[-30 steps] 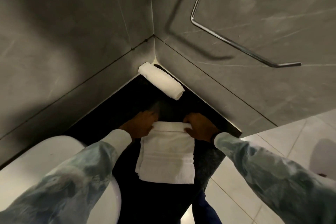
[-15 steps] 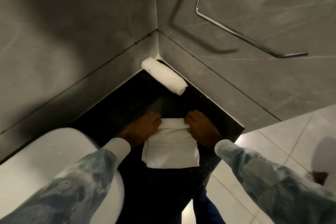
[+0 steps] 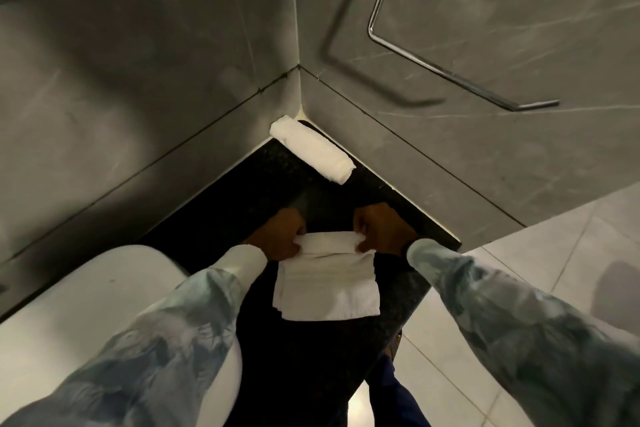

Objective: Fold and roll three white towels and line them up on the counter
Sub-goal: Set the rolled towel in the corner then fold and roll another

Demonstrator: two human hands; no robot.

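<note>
A folded white towel (image 3: 327,288) lies flat on the black counter (image 3: 304,357), its far end turned into a small roll. My left hand (image 3: 282,234) grips the left end of that roll and my right hand (image 3: 381,230) grips the right end. One finished rolled white towel (image 3: 311,152) rests in the corner against the grey wall, beyond both hands. No third towel is in view.
A white basin (image 3: 86,305) sits on the counter to the left. Grey tiled walls (image 3: 156,80) close the corner, and a chrome towel rail (image 3: 450,76) hangs on the right wall. Pale floor tiles (image 3: 554,253) lie past the counter's right edge.
Both hands have rolled the towel's far end toward me, so the roll is thicker and the flat part shorter. The rolled towel in the corner has not moved.
</note>
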